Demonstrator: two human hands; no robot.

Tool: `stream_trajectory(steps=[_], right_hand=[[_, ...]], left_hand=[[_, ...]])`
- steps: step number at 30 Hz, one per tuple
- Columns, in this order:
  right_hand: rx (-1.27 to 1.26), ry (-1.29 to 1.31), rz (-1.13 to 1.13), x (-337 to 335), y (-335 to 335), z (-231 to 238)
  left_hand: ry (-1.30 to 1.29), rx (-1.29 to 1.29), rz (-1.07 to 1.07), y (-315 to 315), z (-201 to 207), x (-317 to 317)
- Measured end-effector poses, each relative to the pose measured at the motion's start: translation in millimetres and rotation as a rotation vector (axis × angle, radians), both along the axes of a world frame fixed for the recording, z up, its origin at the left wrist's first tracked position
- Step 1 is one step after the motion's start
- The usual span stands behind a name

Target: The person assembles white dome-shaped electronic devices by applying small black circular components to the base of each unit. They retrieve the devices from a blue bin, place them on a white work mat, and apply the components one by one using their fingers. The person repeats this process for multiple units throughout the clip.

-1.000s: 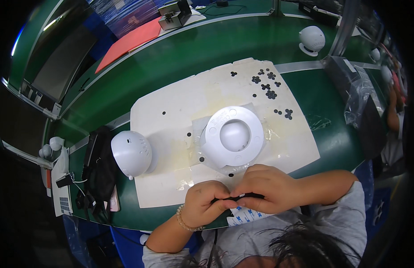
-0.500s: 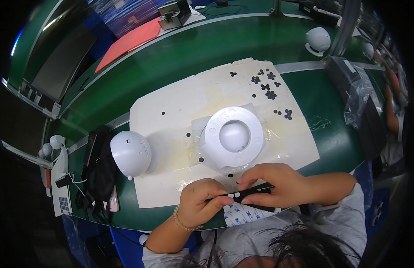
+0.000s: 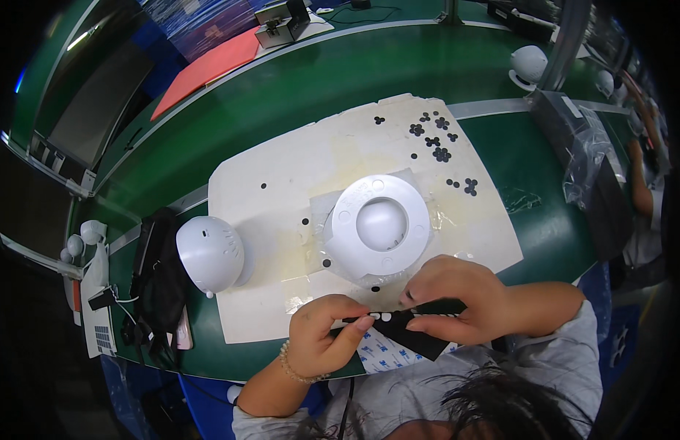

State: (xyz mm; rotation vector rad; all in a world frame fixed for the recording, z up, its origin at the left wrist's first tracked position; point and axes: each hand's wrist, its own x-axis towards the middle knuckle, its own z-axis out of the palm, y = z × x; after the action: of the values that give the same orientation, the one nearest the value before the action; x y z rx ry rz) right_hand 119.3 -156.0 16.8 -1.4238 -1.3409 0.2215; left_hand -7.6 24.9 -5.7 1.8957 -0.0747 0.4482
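My left hand [image 3: 321, 335] pinches the left end of a black adhesive-pad sheet [image 3: 419, 340] between thumb and fingers. White round spots show along its upper edge. My right hand [image 3: 463, 299] is closed at the sheet's right part, thumb over it and fingertips together near the edge; whether a small pad is between them I cannot make out. Below the sheet hangs white backing paper [image 3: 384, 356] with blue print. Just beyond my hands, a white round housing [image 3: 347, 213] lies with its ring-shaped base up. Single black round pads [image 3: 326, 263] lie left of it.
A whitish board [image 3: 259, 308] covers the green table. Clusters of black pads [image 3: 442, 155] lie at its far right. A second white housing [image 3: 211, 253] stands left, beside a black bag [image 3: 164, 271]. A dark box [image 3: 574, 139] with clear plastic is at right; another person's arm [image 3: 639, 176] shows beyond.
The black sheet has tilted and shows more of its face, its lower right corner hanging lower. My right hand's fingers have shifted slightly left and up; my left hand has barely moved.
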Motion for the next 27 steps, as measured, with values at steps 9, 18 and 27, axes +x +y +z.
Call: stream_trajectory(steps=[9,18,27], right_hand=[[-0.023,-0.044,0.066,-2.8,5.2,-4.2],[0.207,-0.241,-0.136,34.4,16.6,11.5],[0.02,0.183,-0.014,67.3,40.6,18.0]], left_hand=[[-0.124,0.146,-0.027,-2.9,1.7,3.5],[-0.242,0.631,0.247,-7.7,9.8,9.9],[-0.16,0.704,0.134,-9.5,-1.5,4.1]])
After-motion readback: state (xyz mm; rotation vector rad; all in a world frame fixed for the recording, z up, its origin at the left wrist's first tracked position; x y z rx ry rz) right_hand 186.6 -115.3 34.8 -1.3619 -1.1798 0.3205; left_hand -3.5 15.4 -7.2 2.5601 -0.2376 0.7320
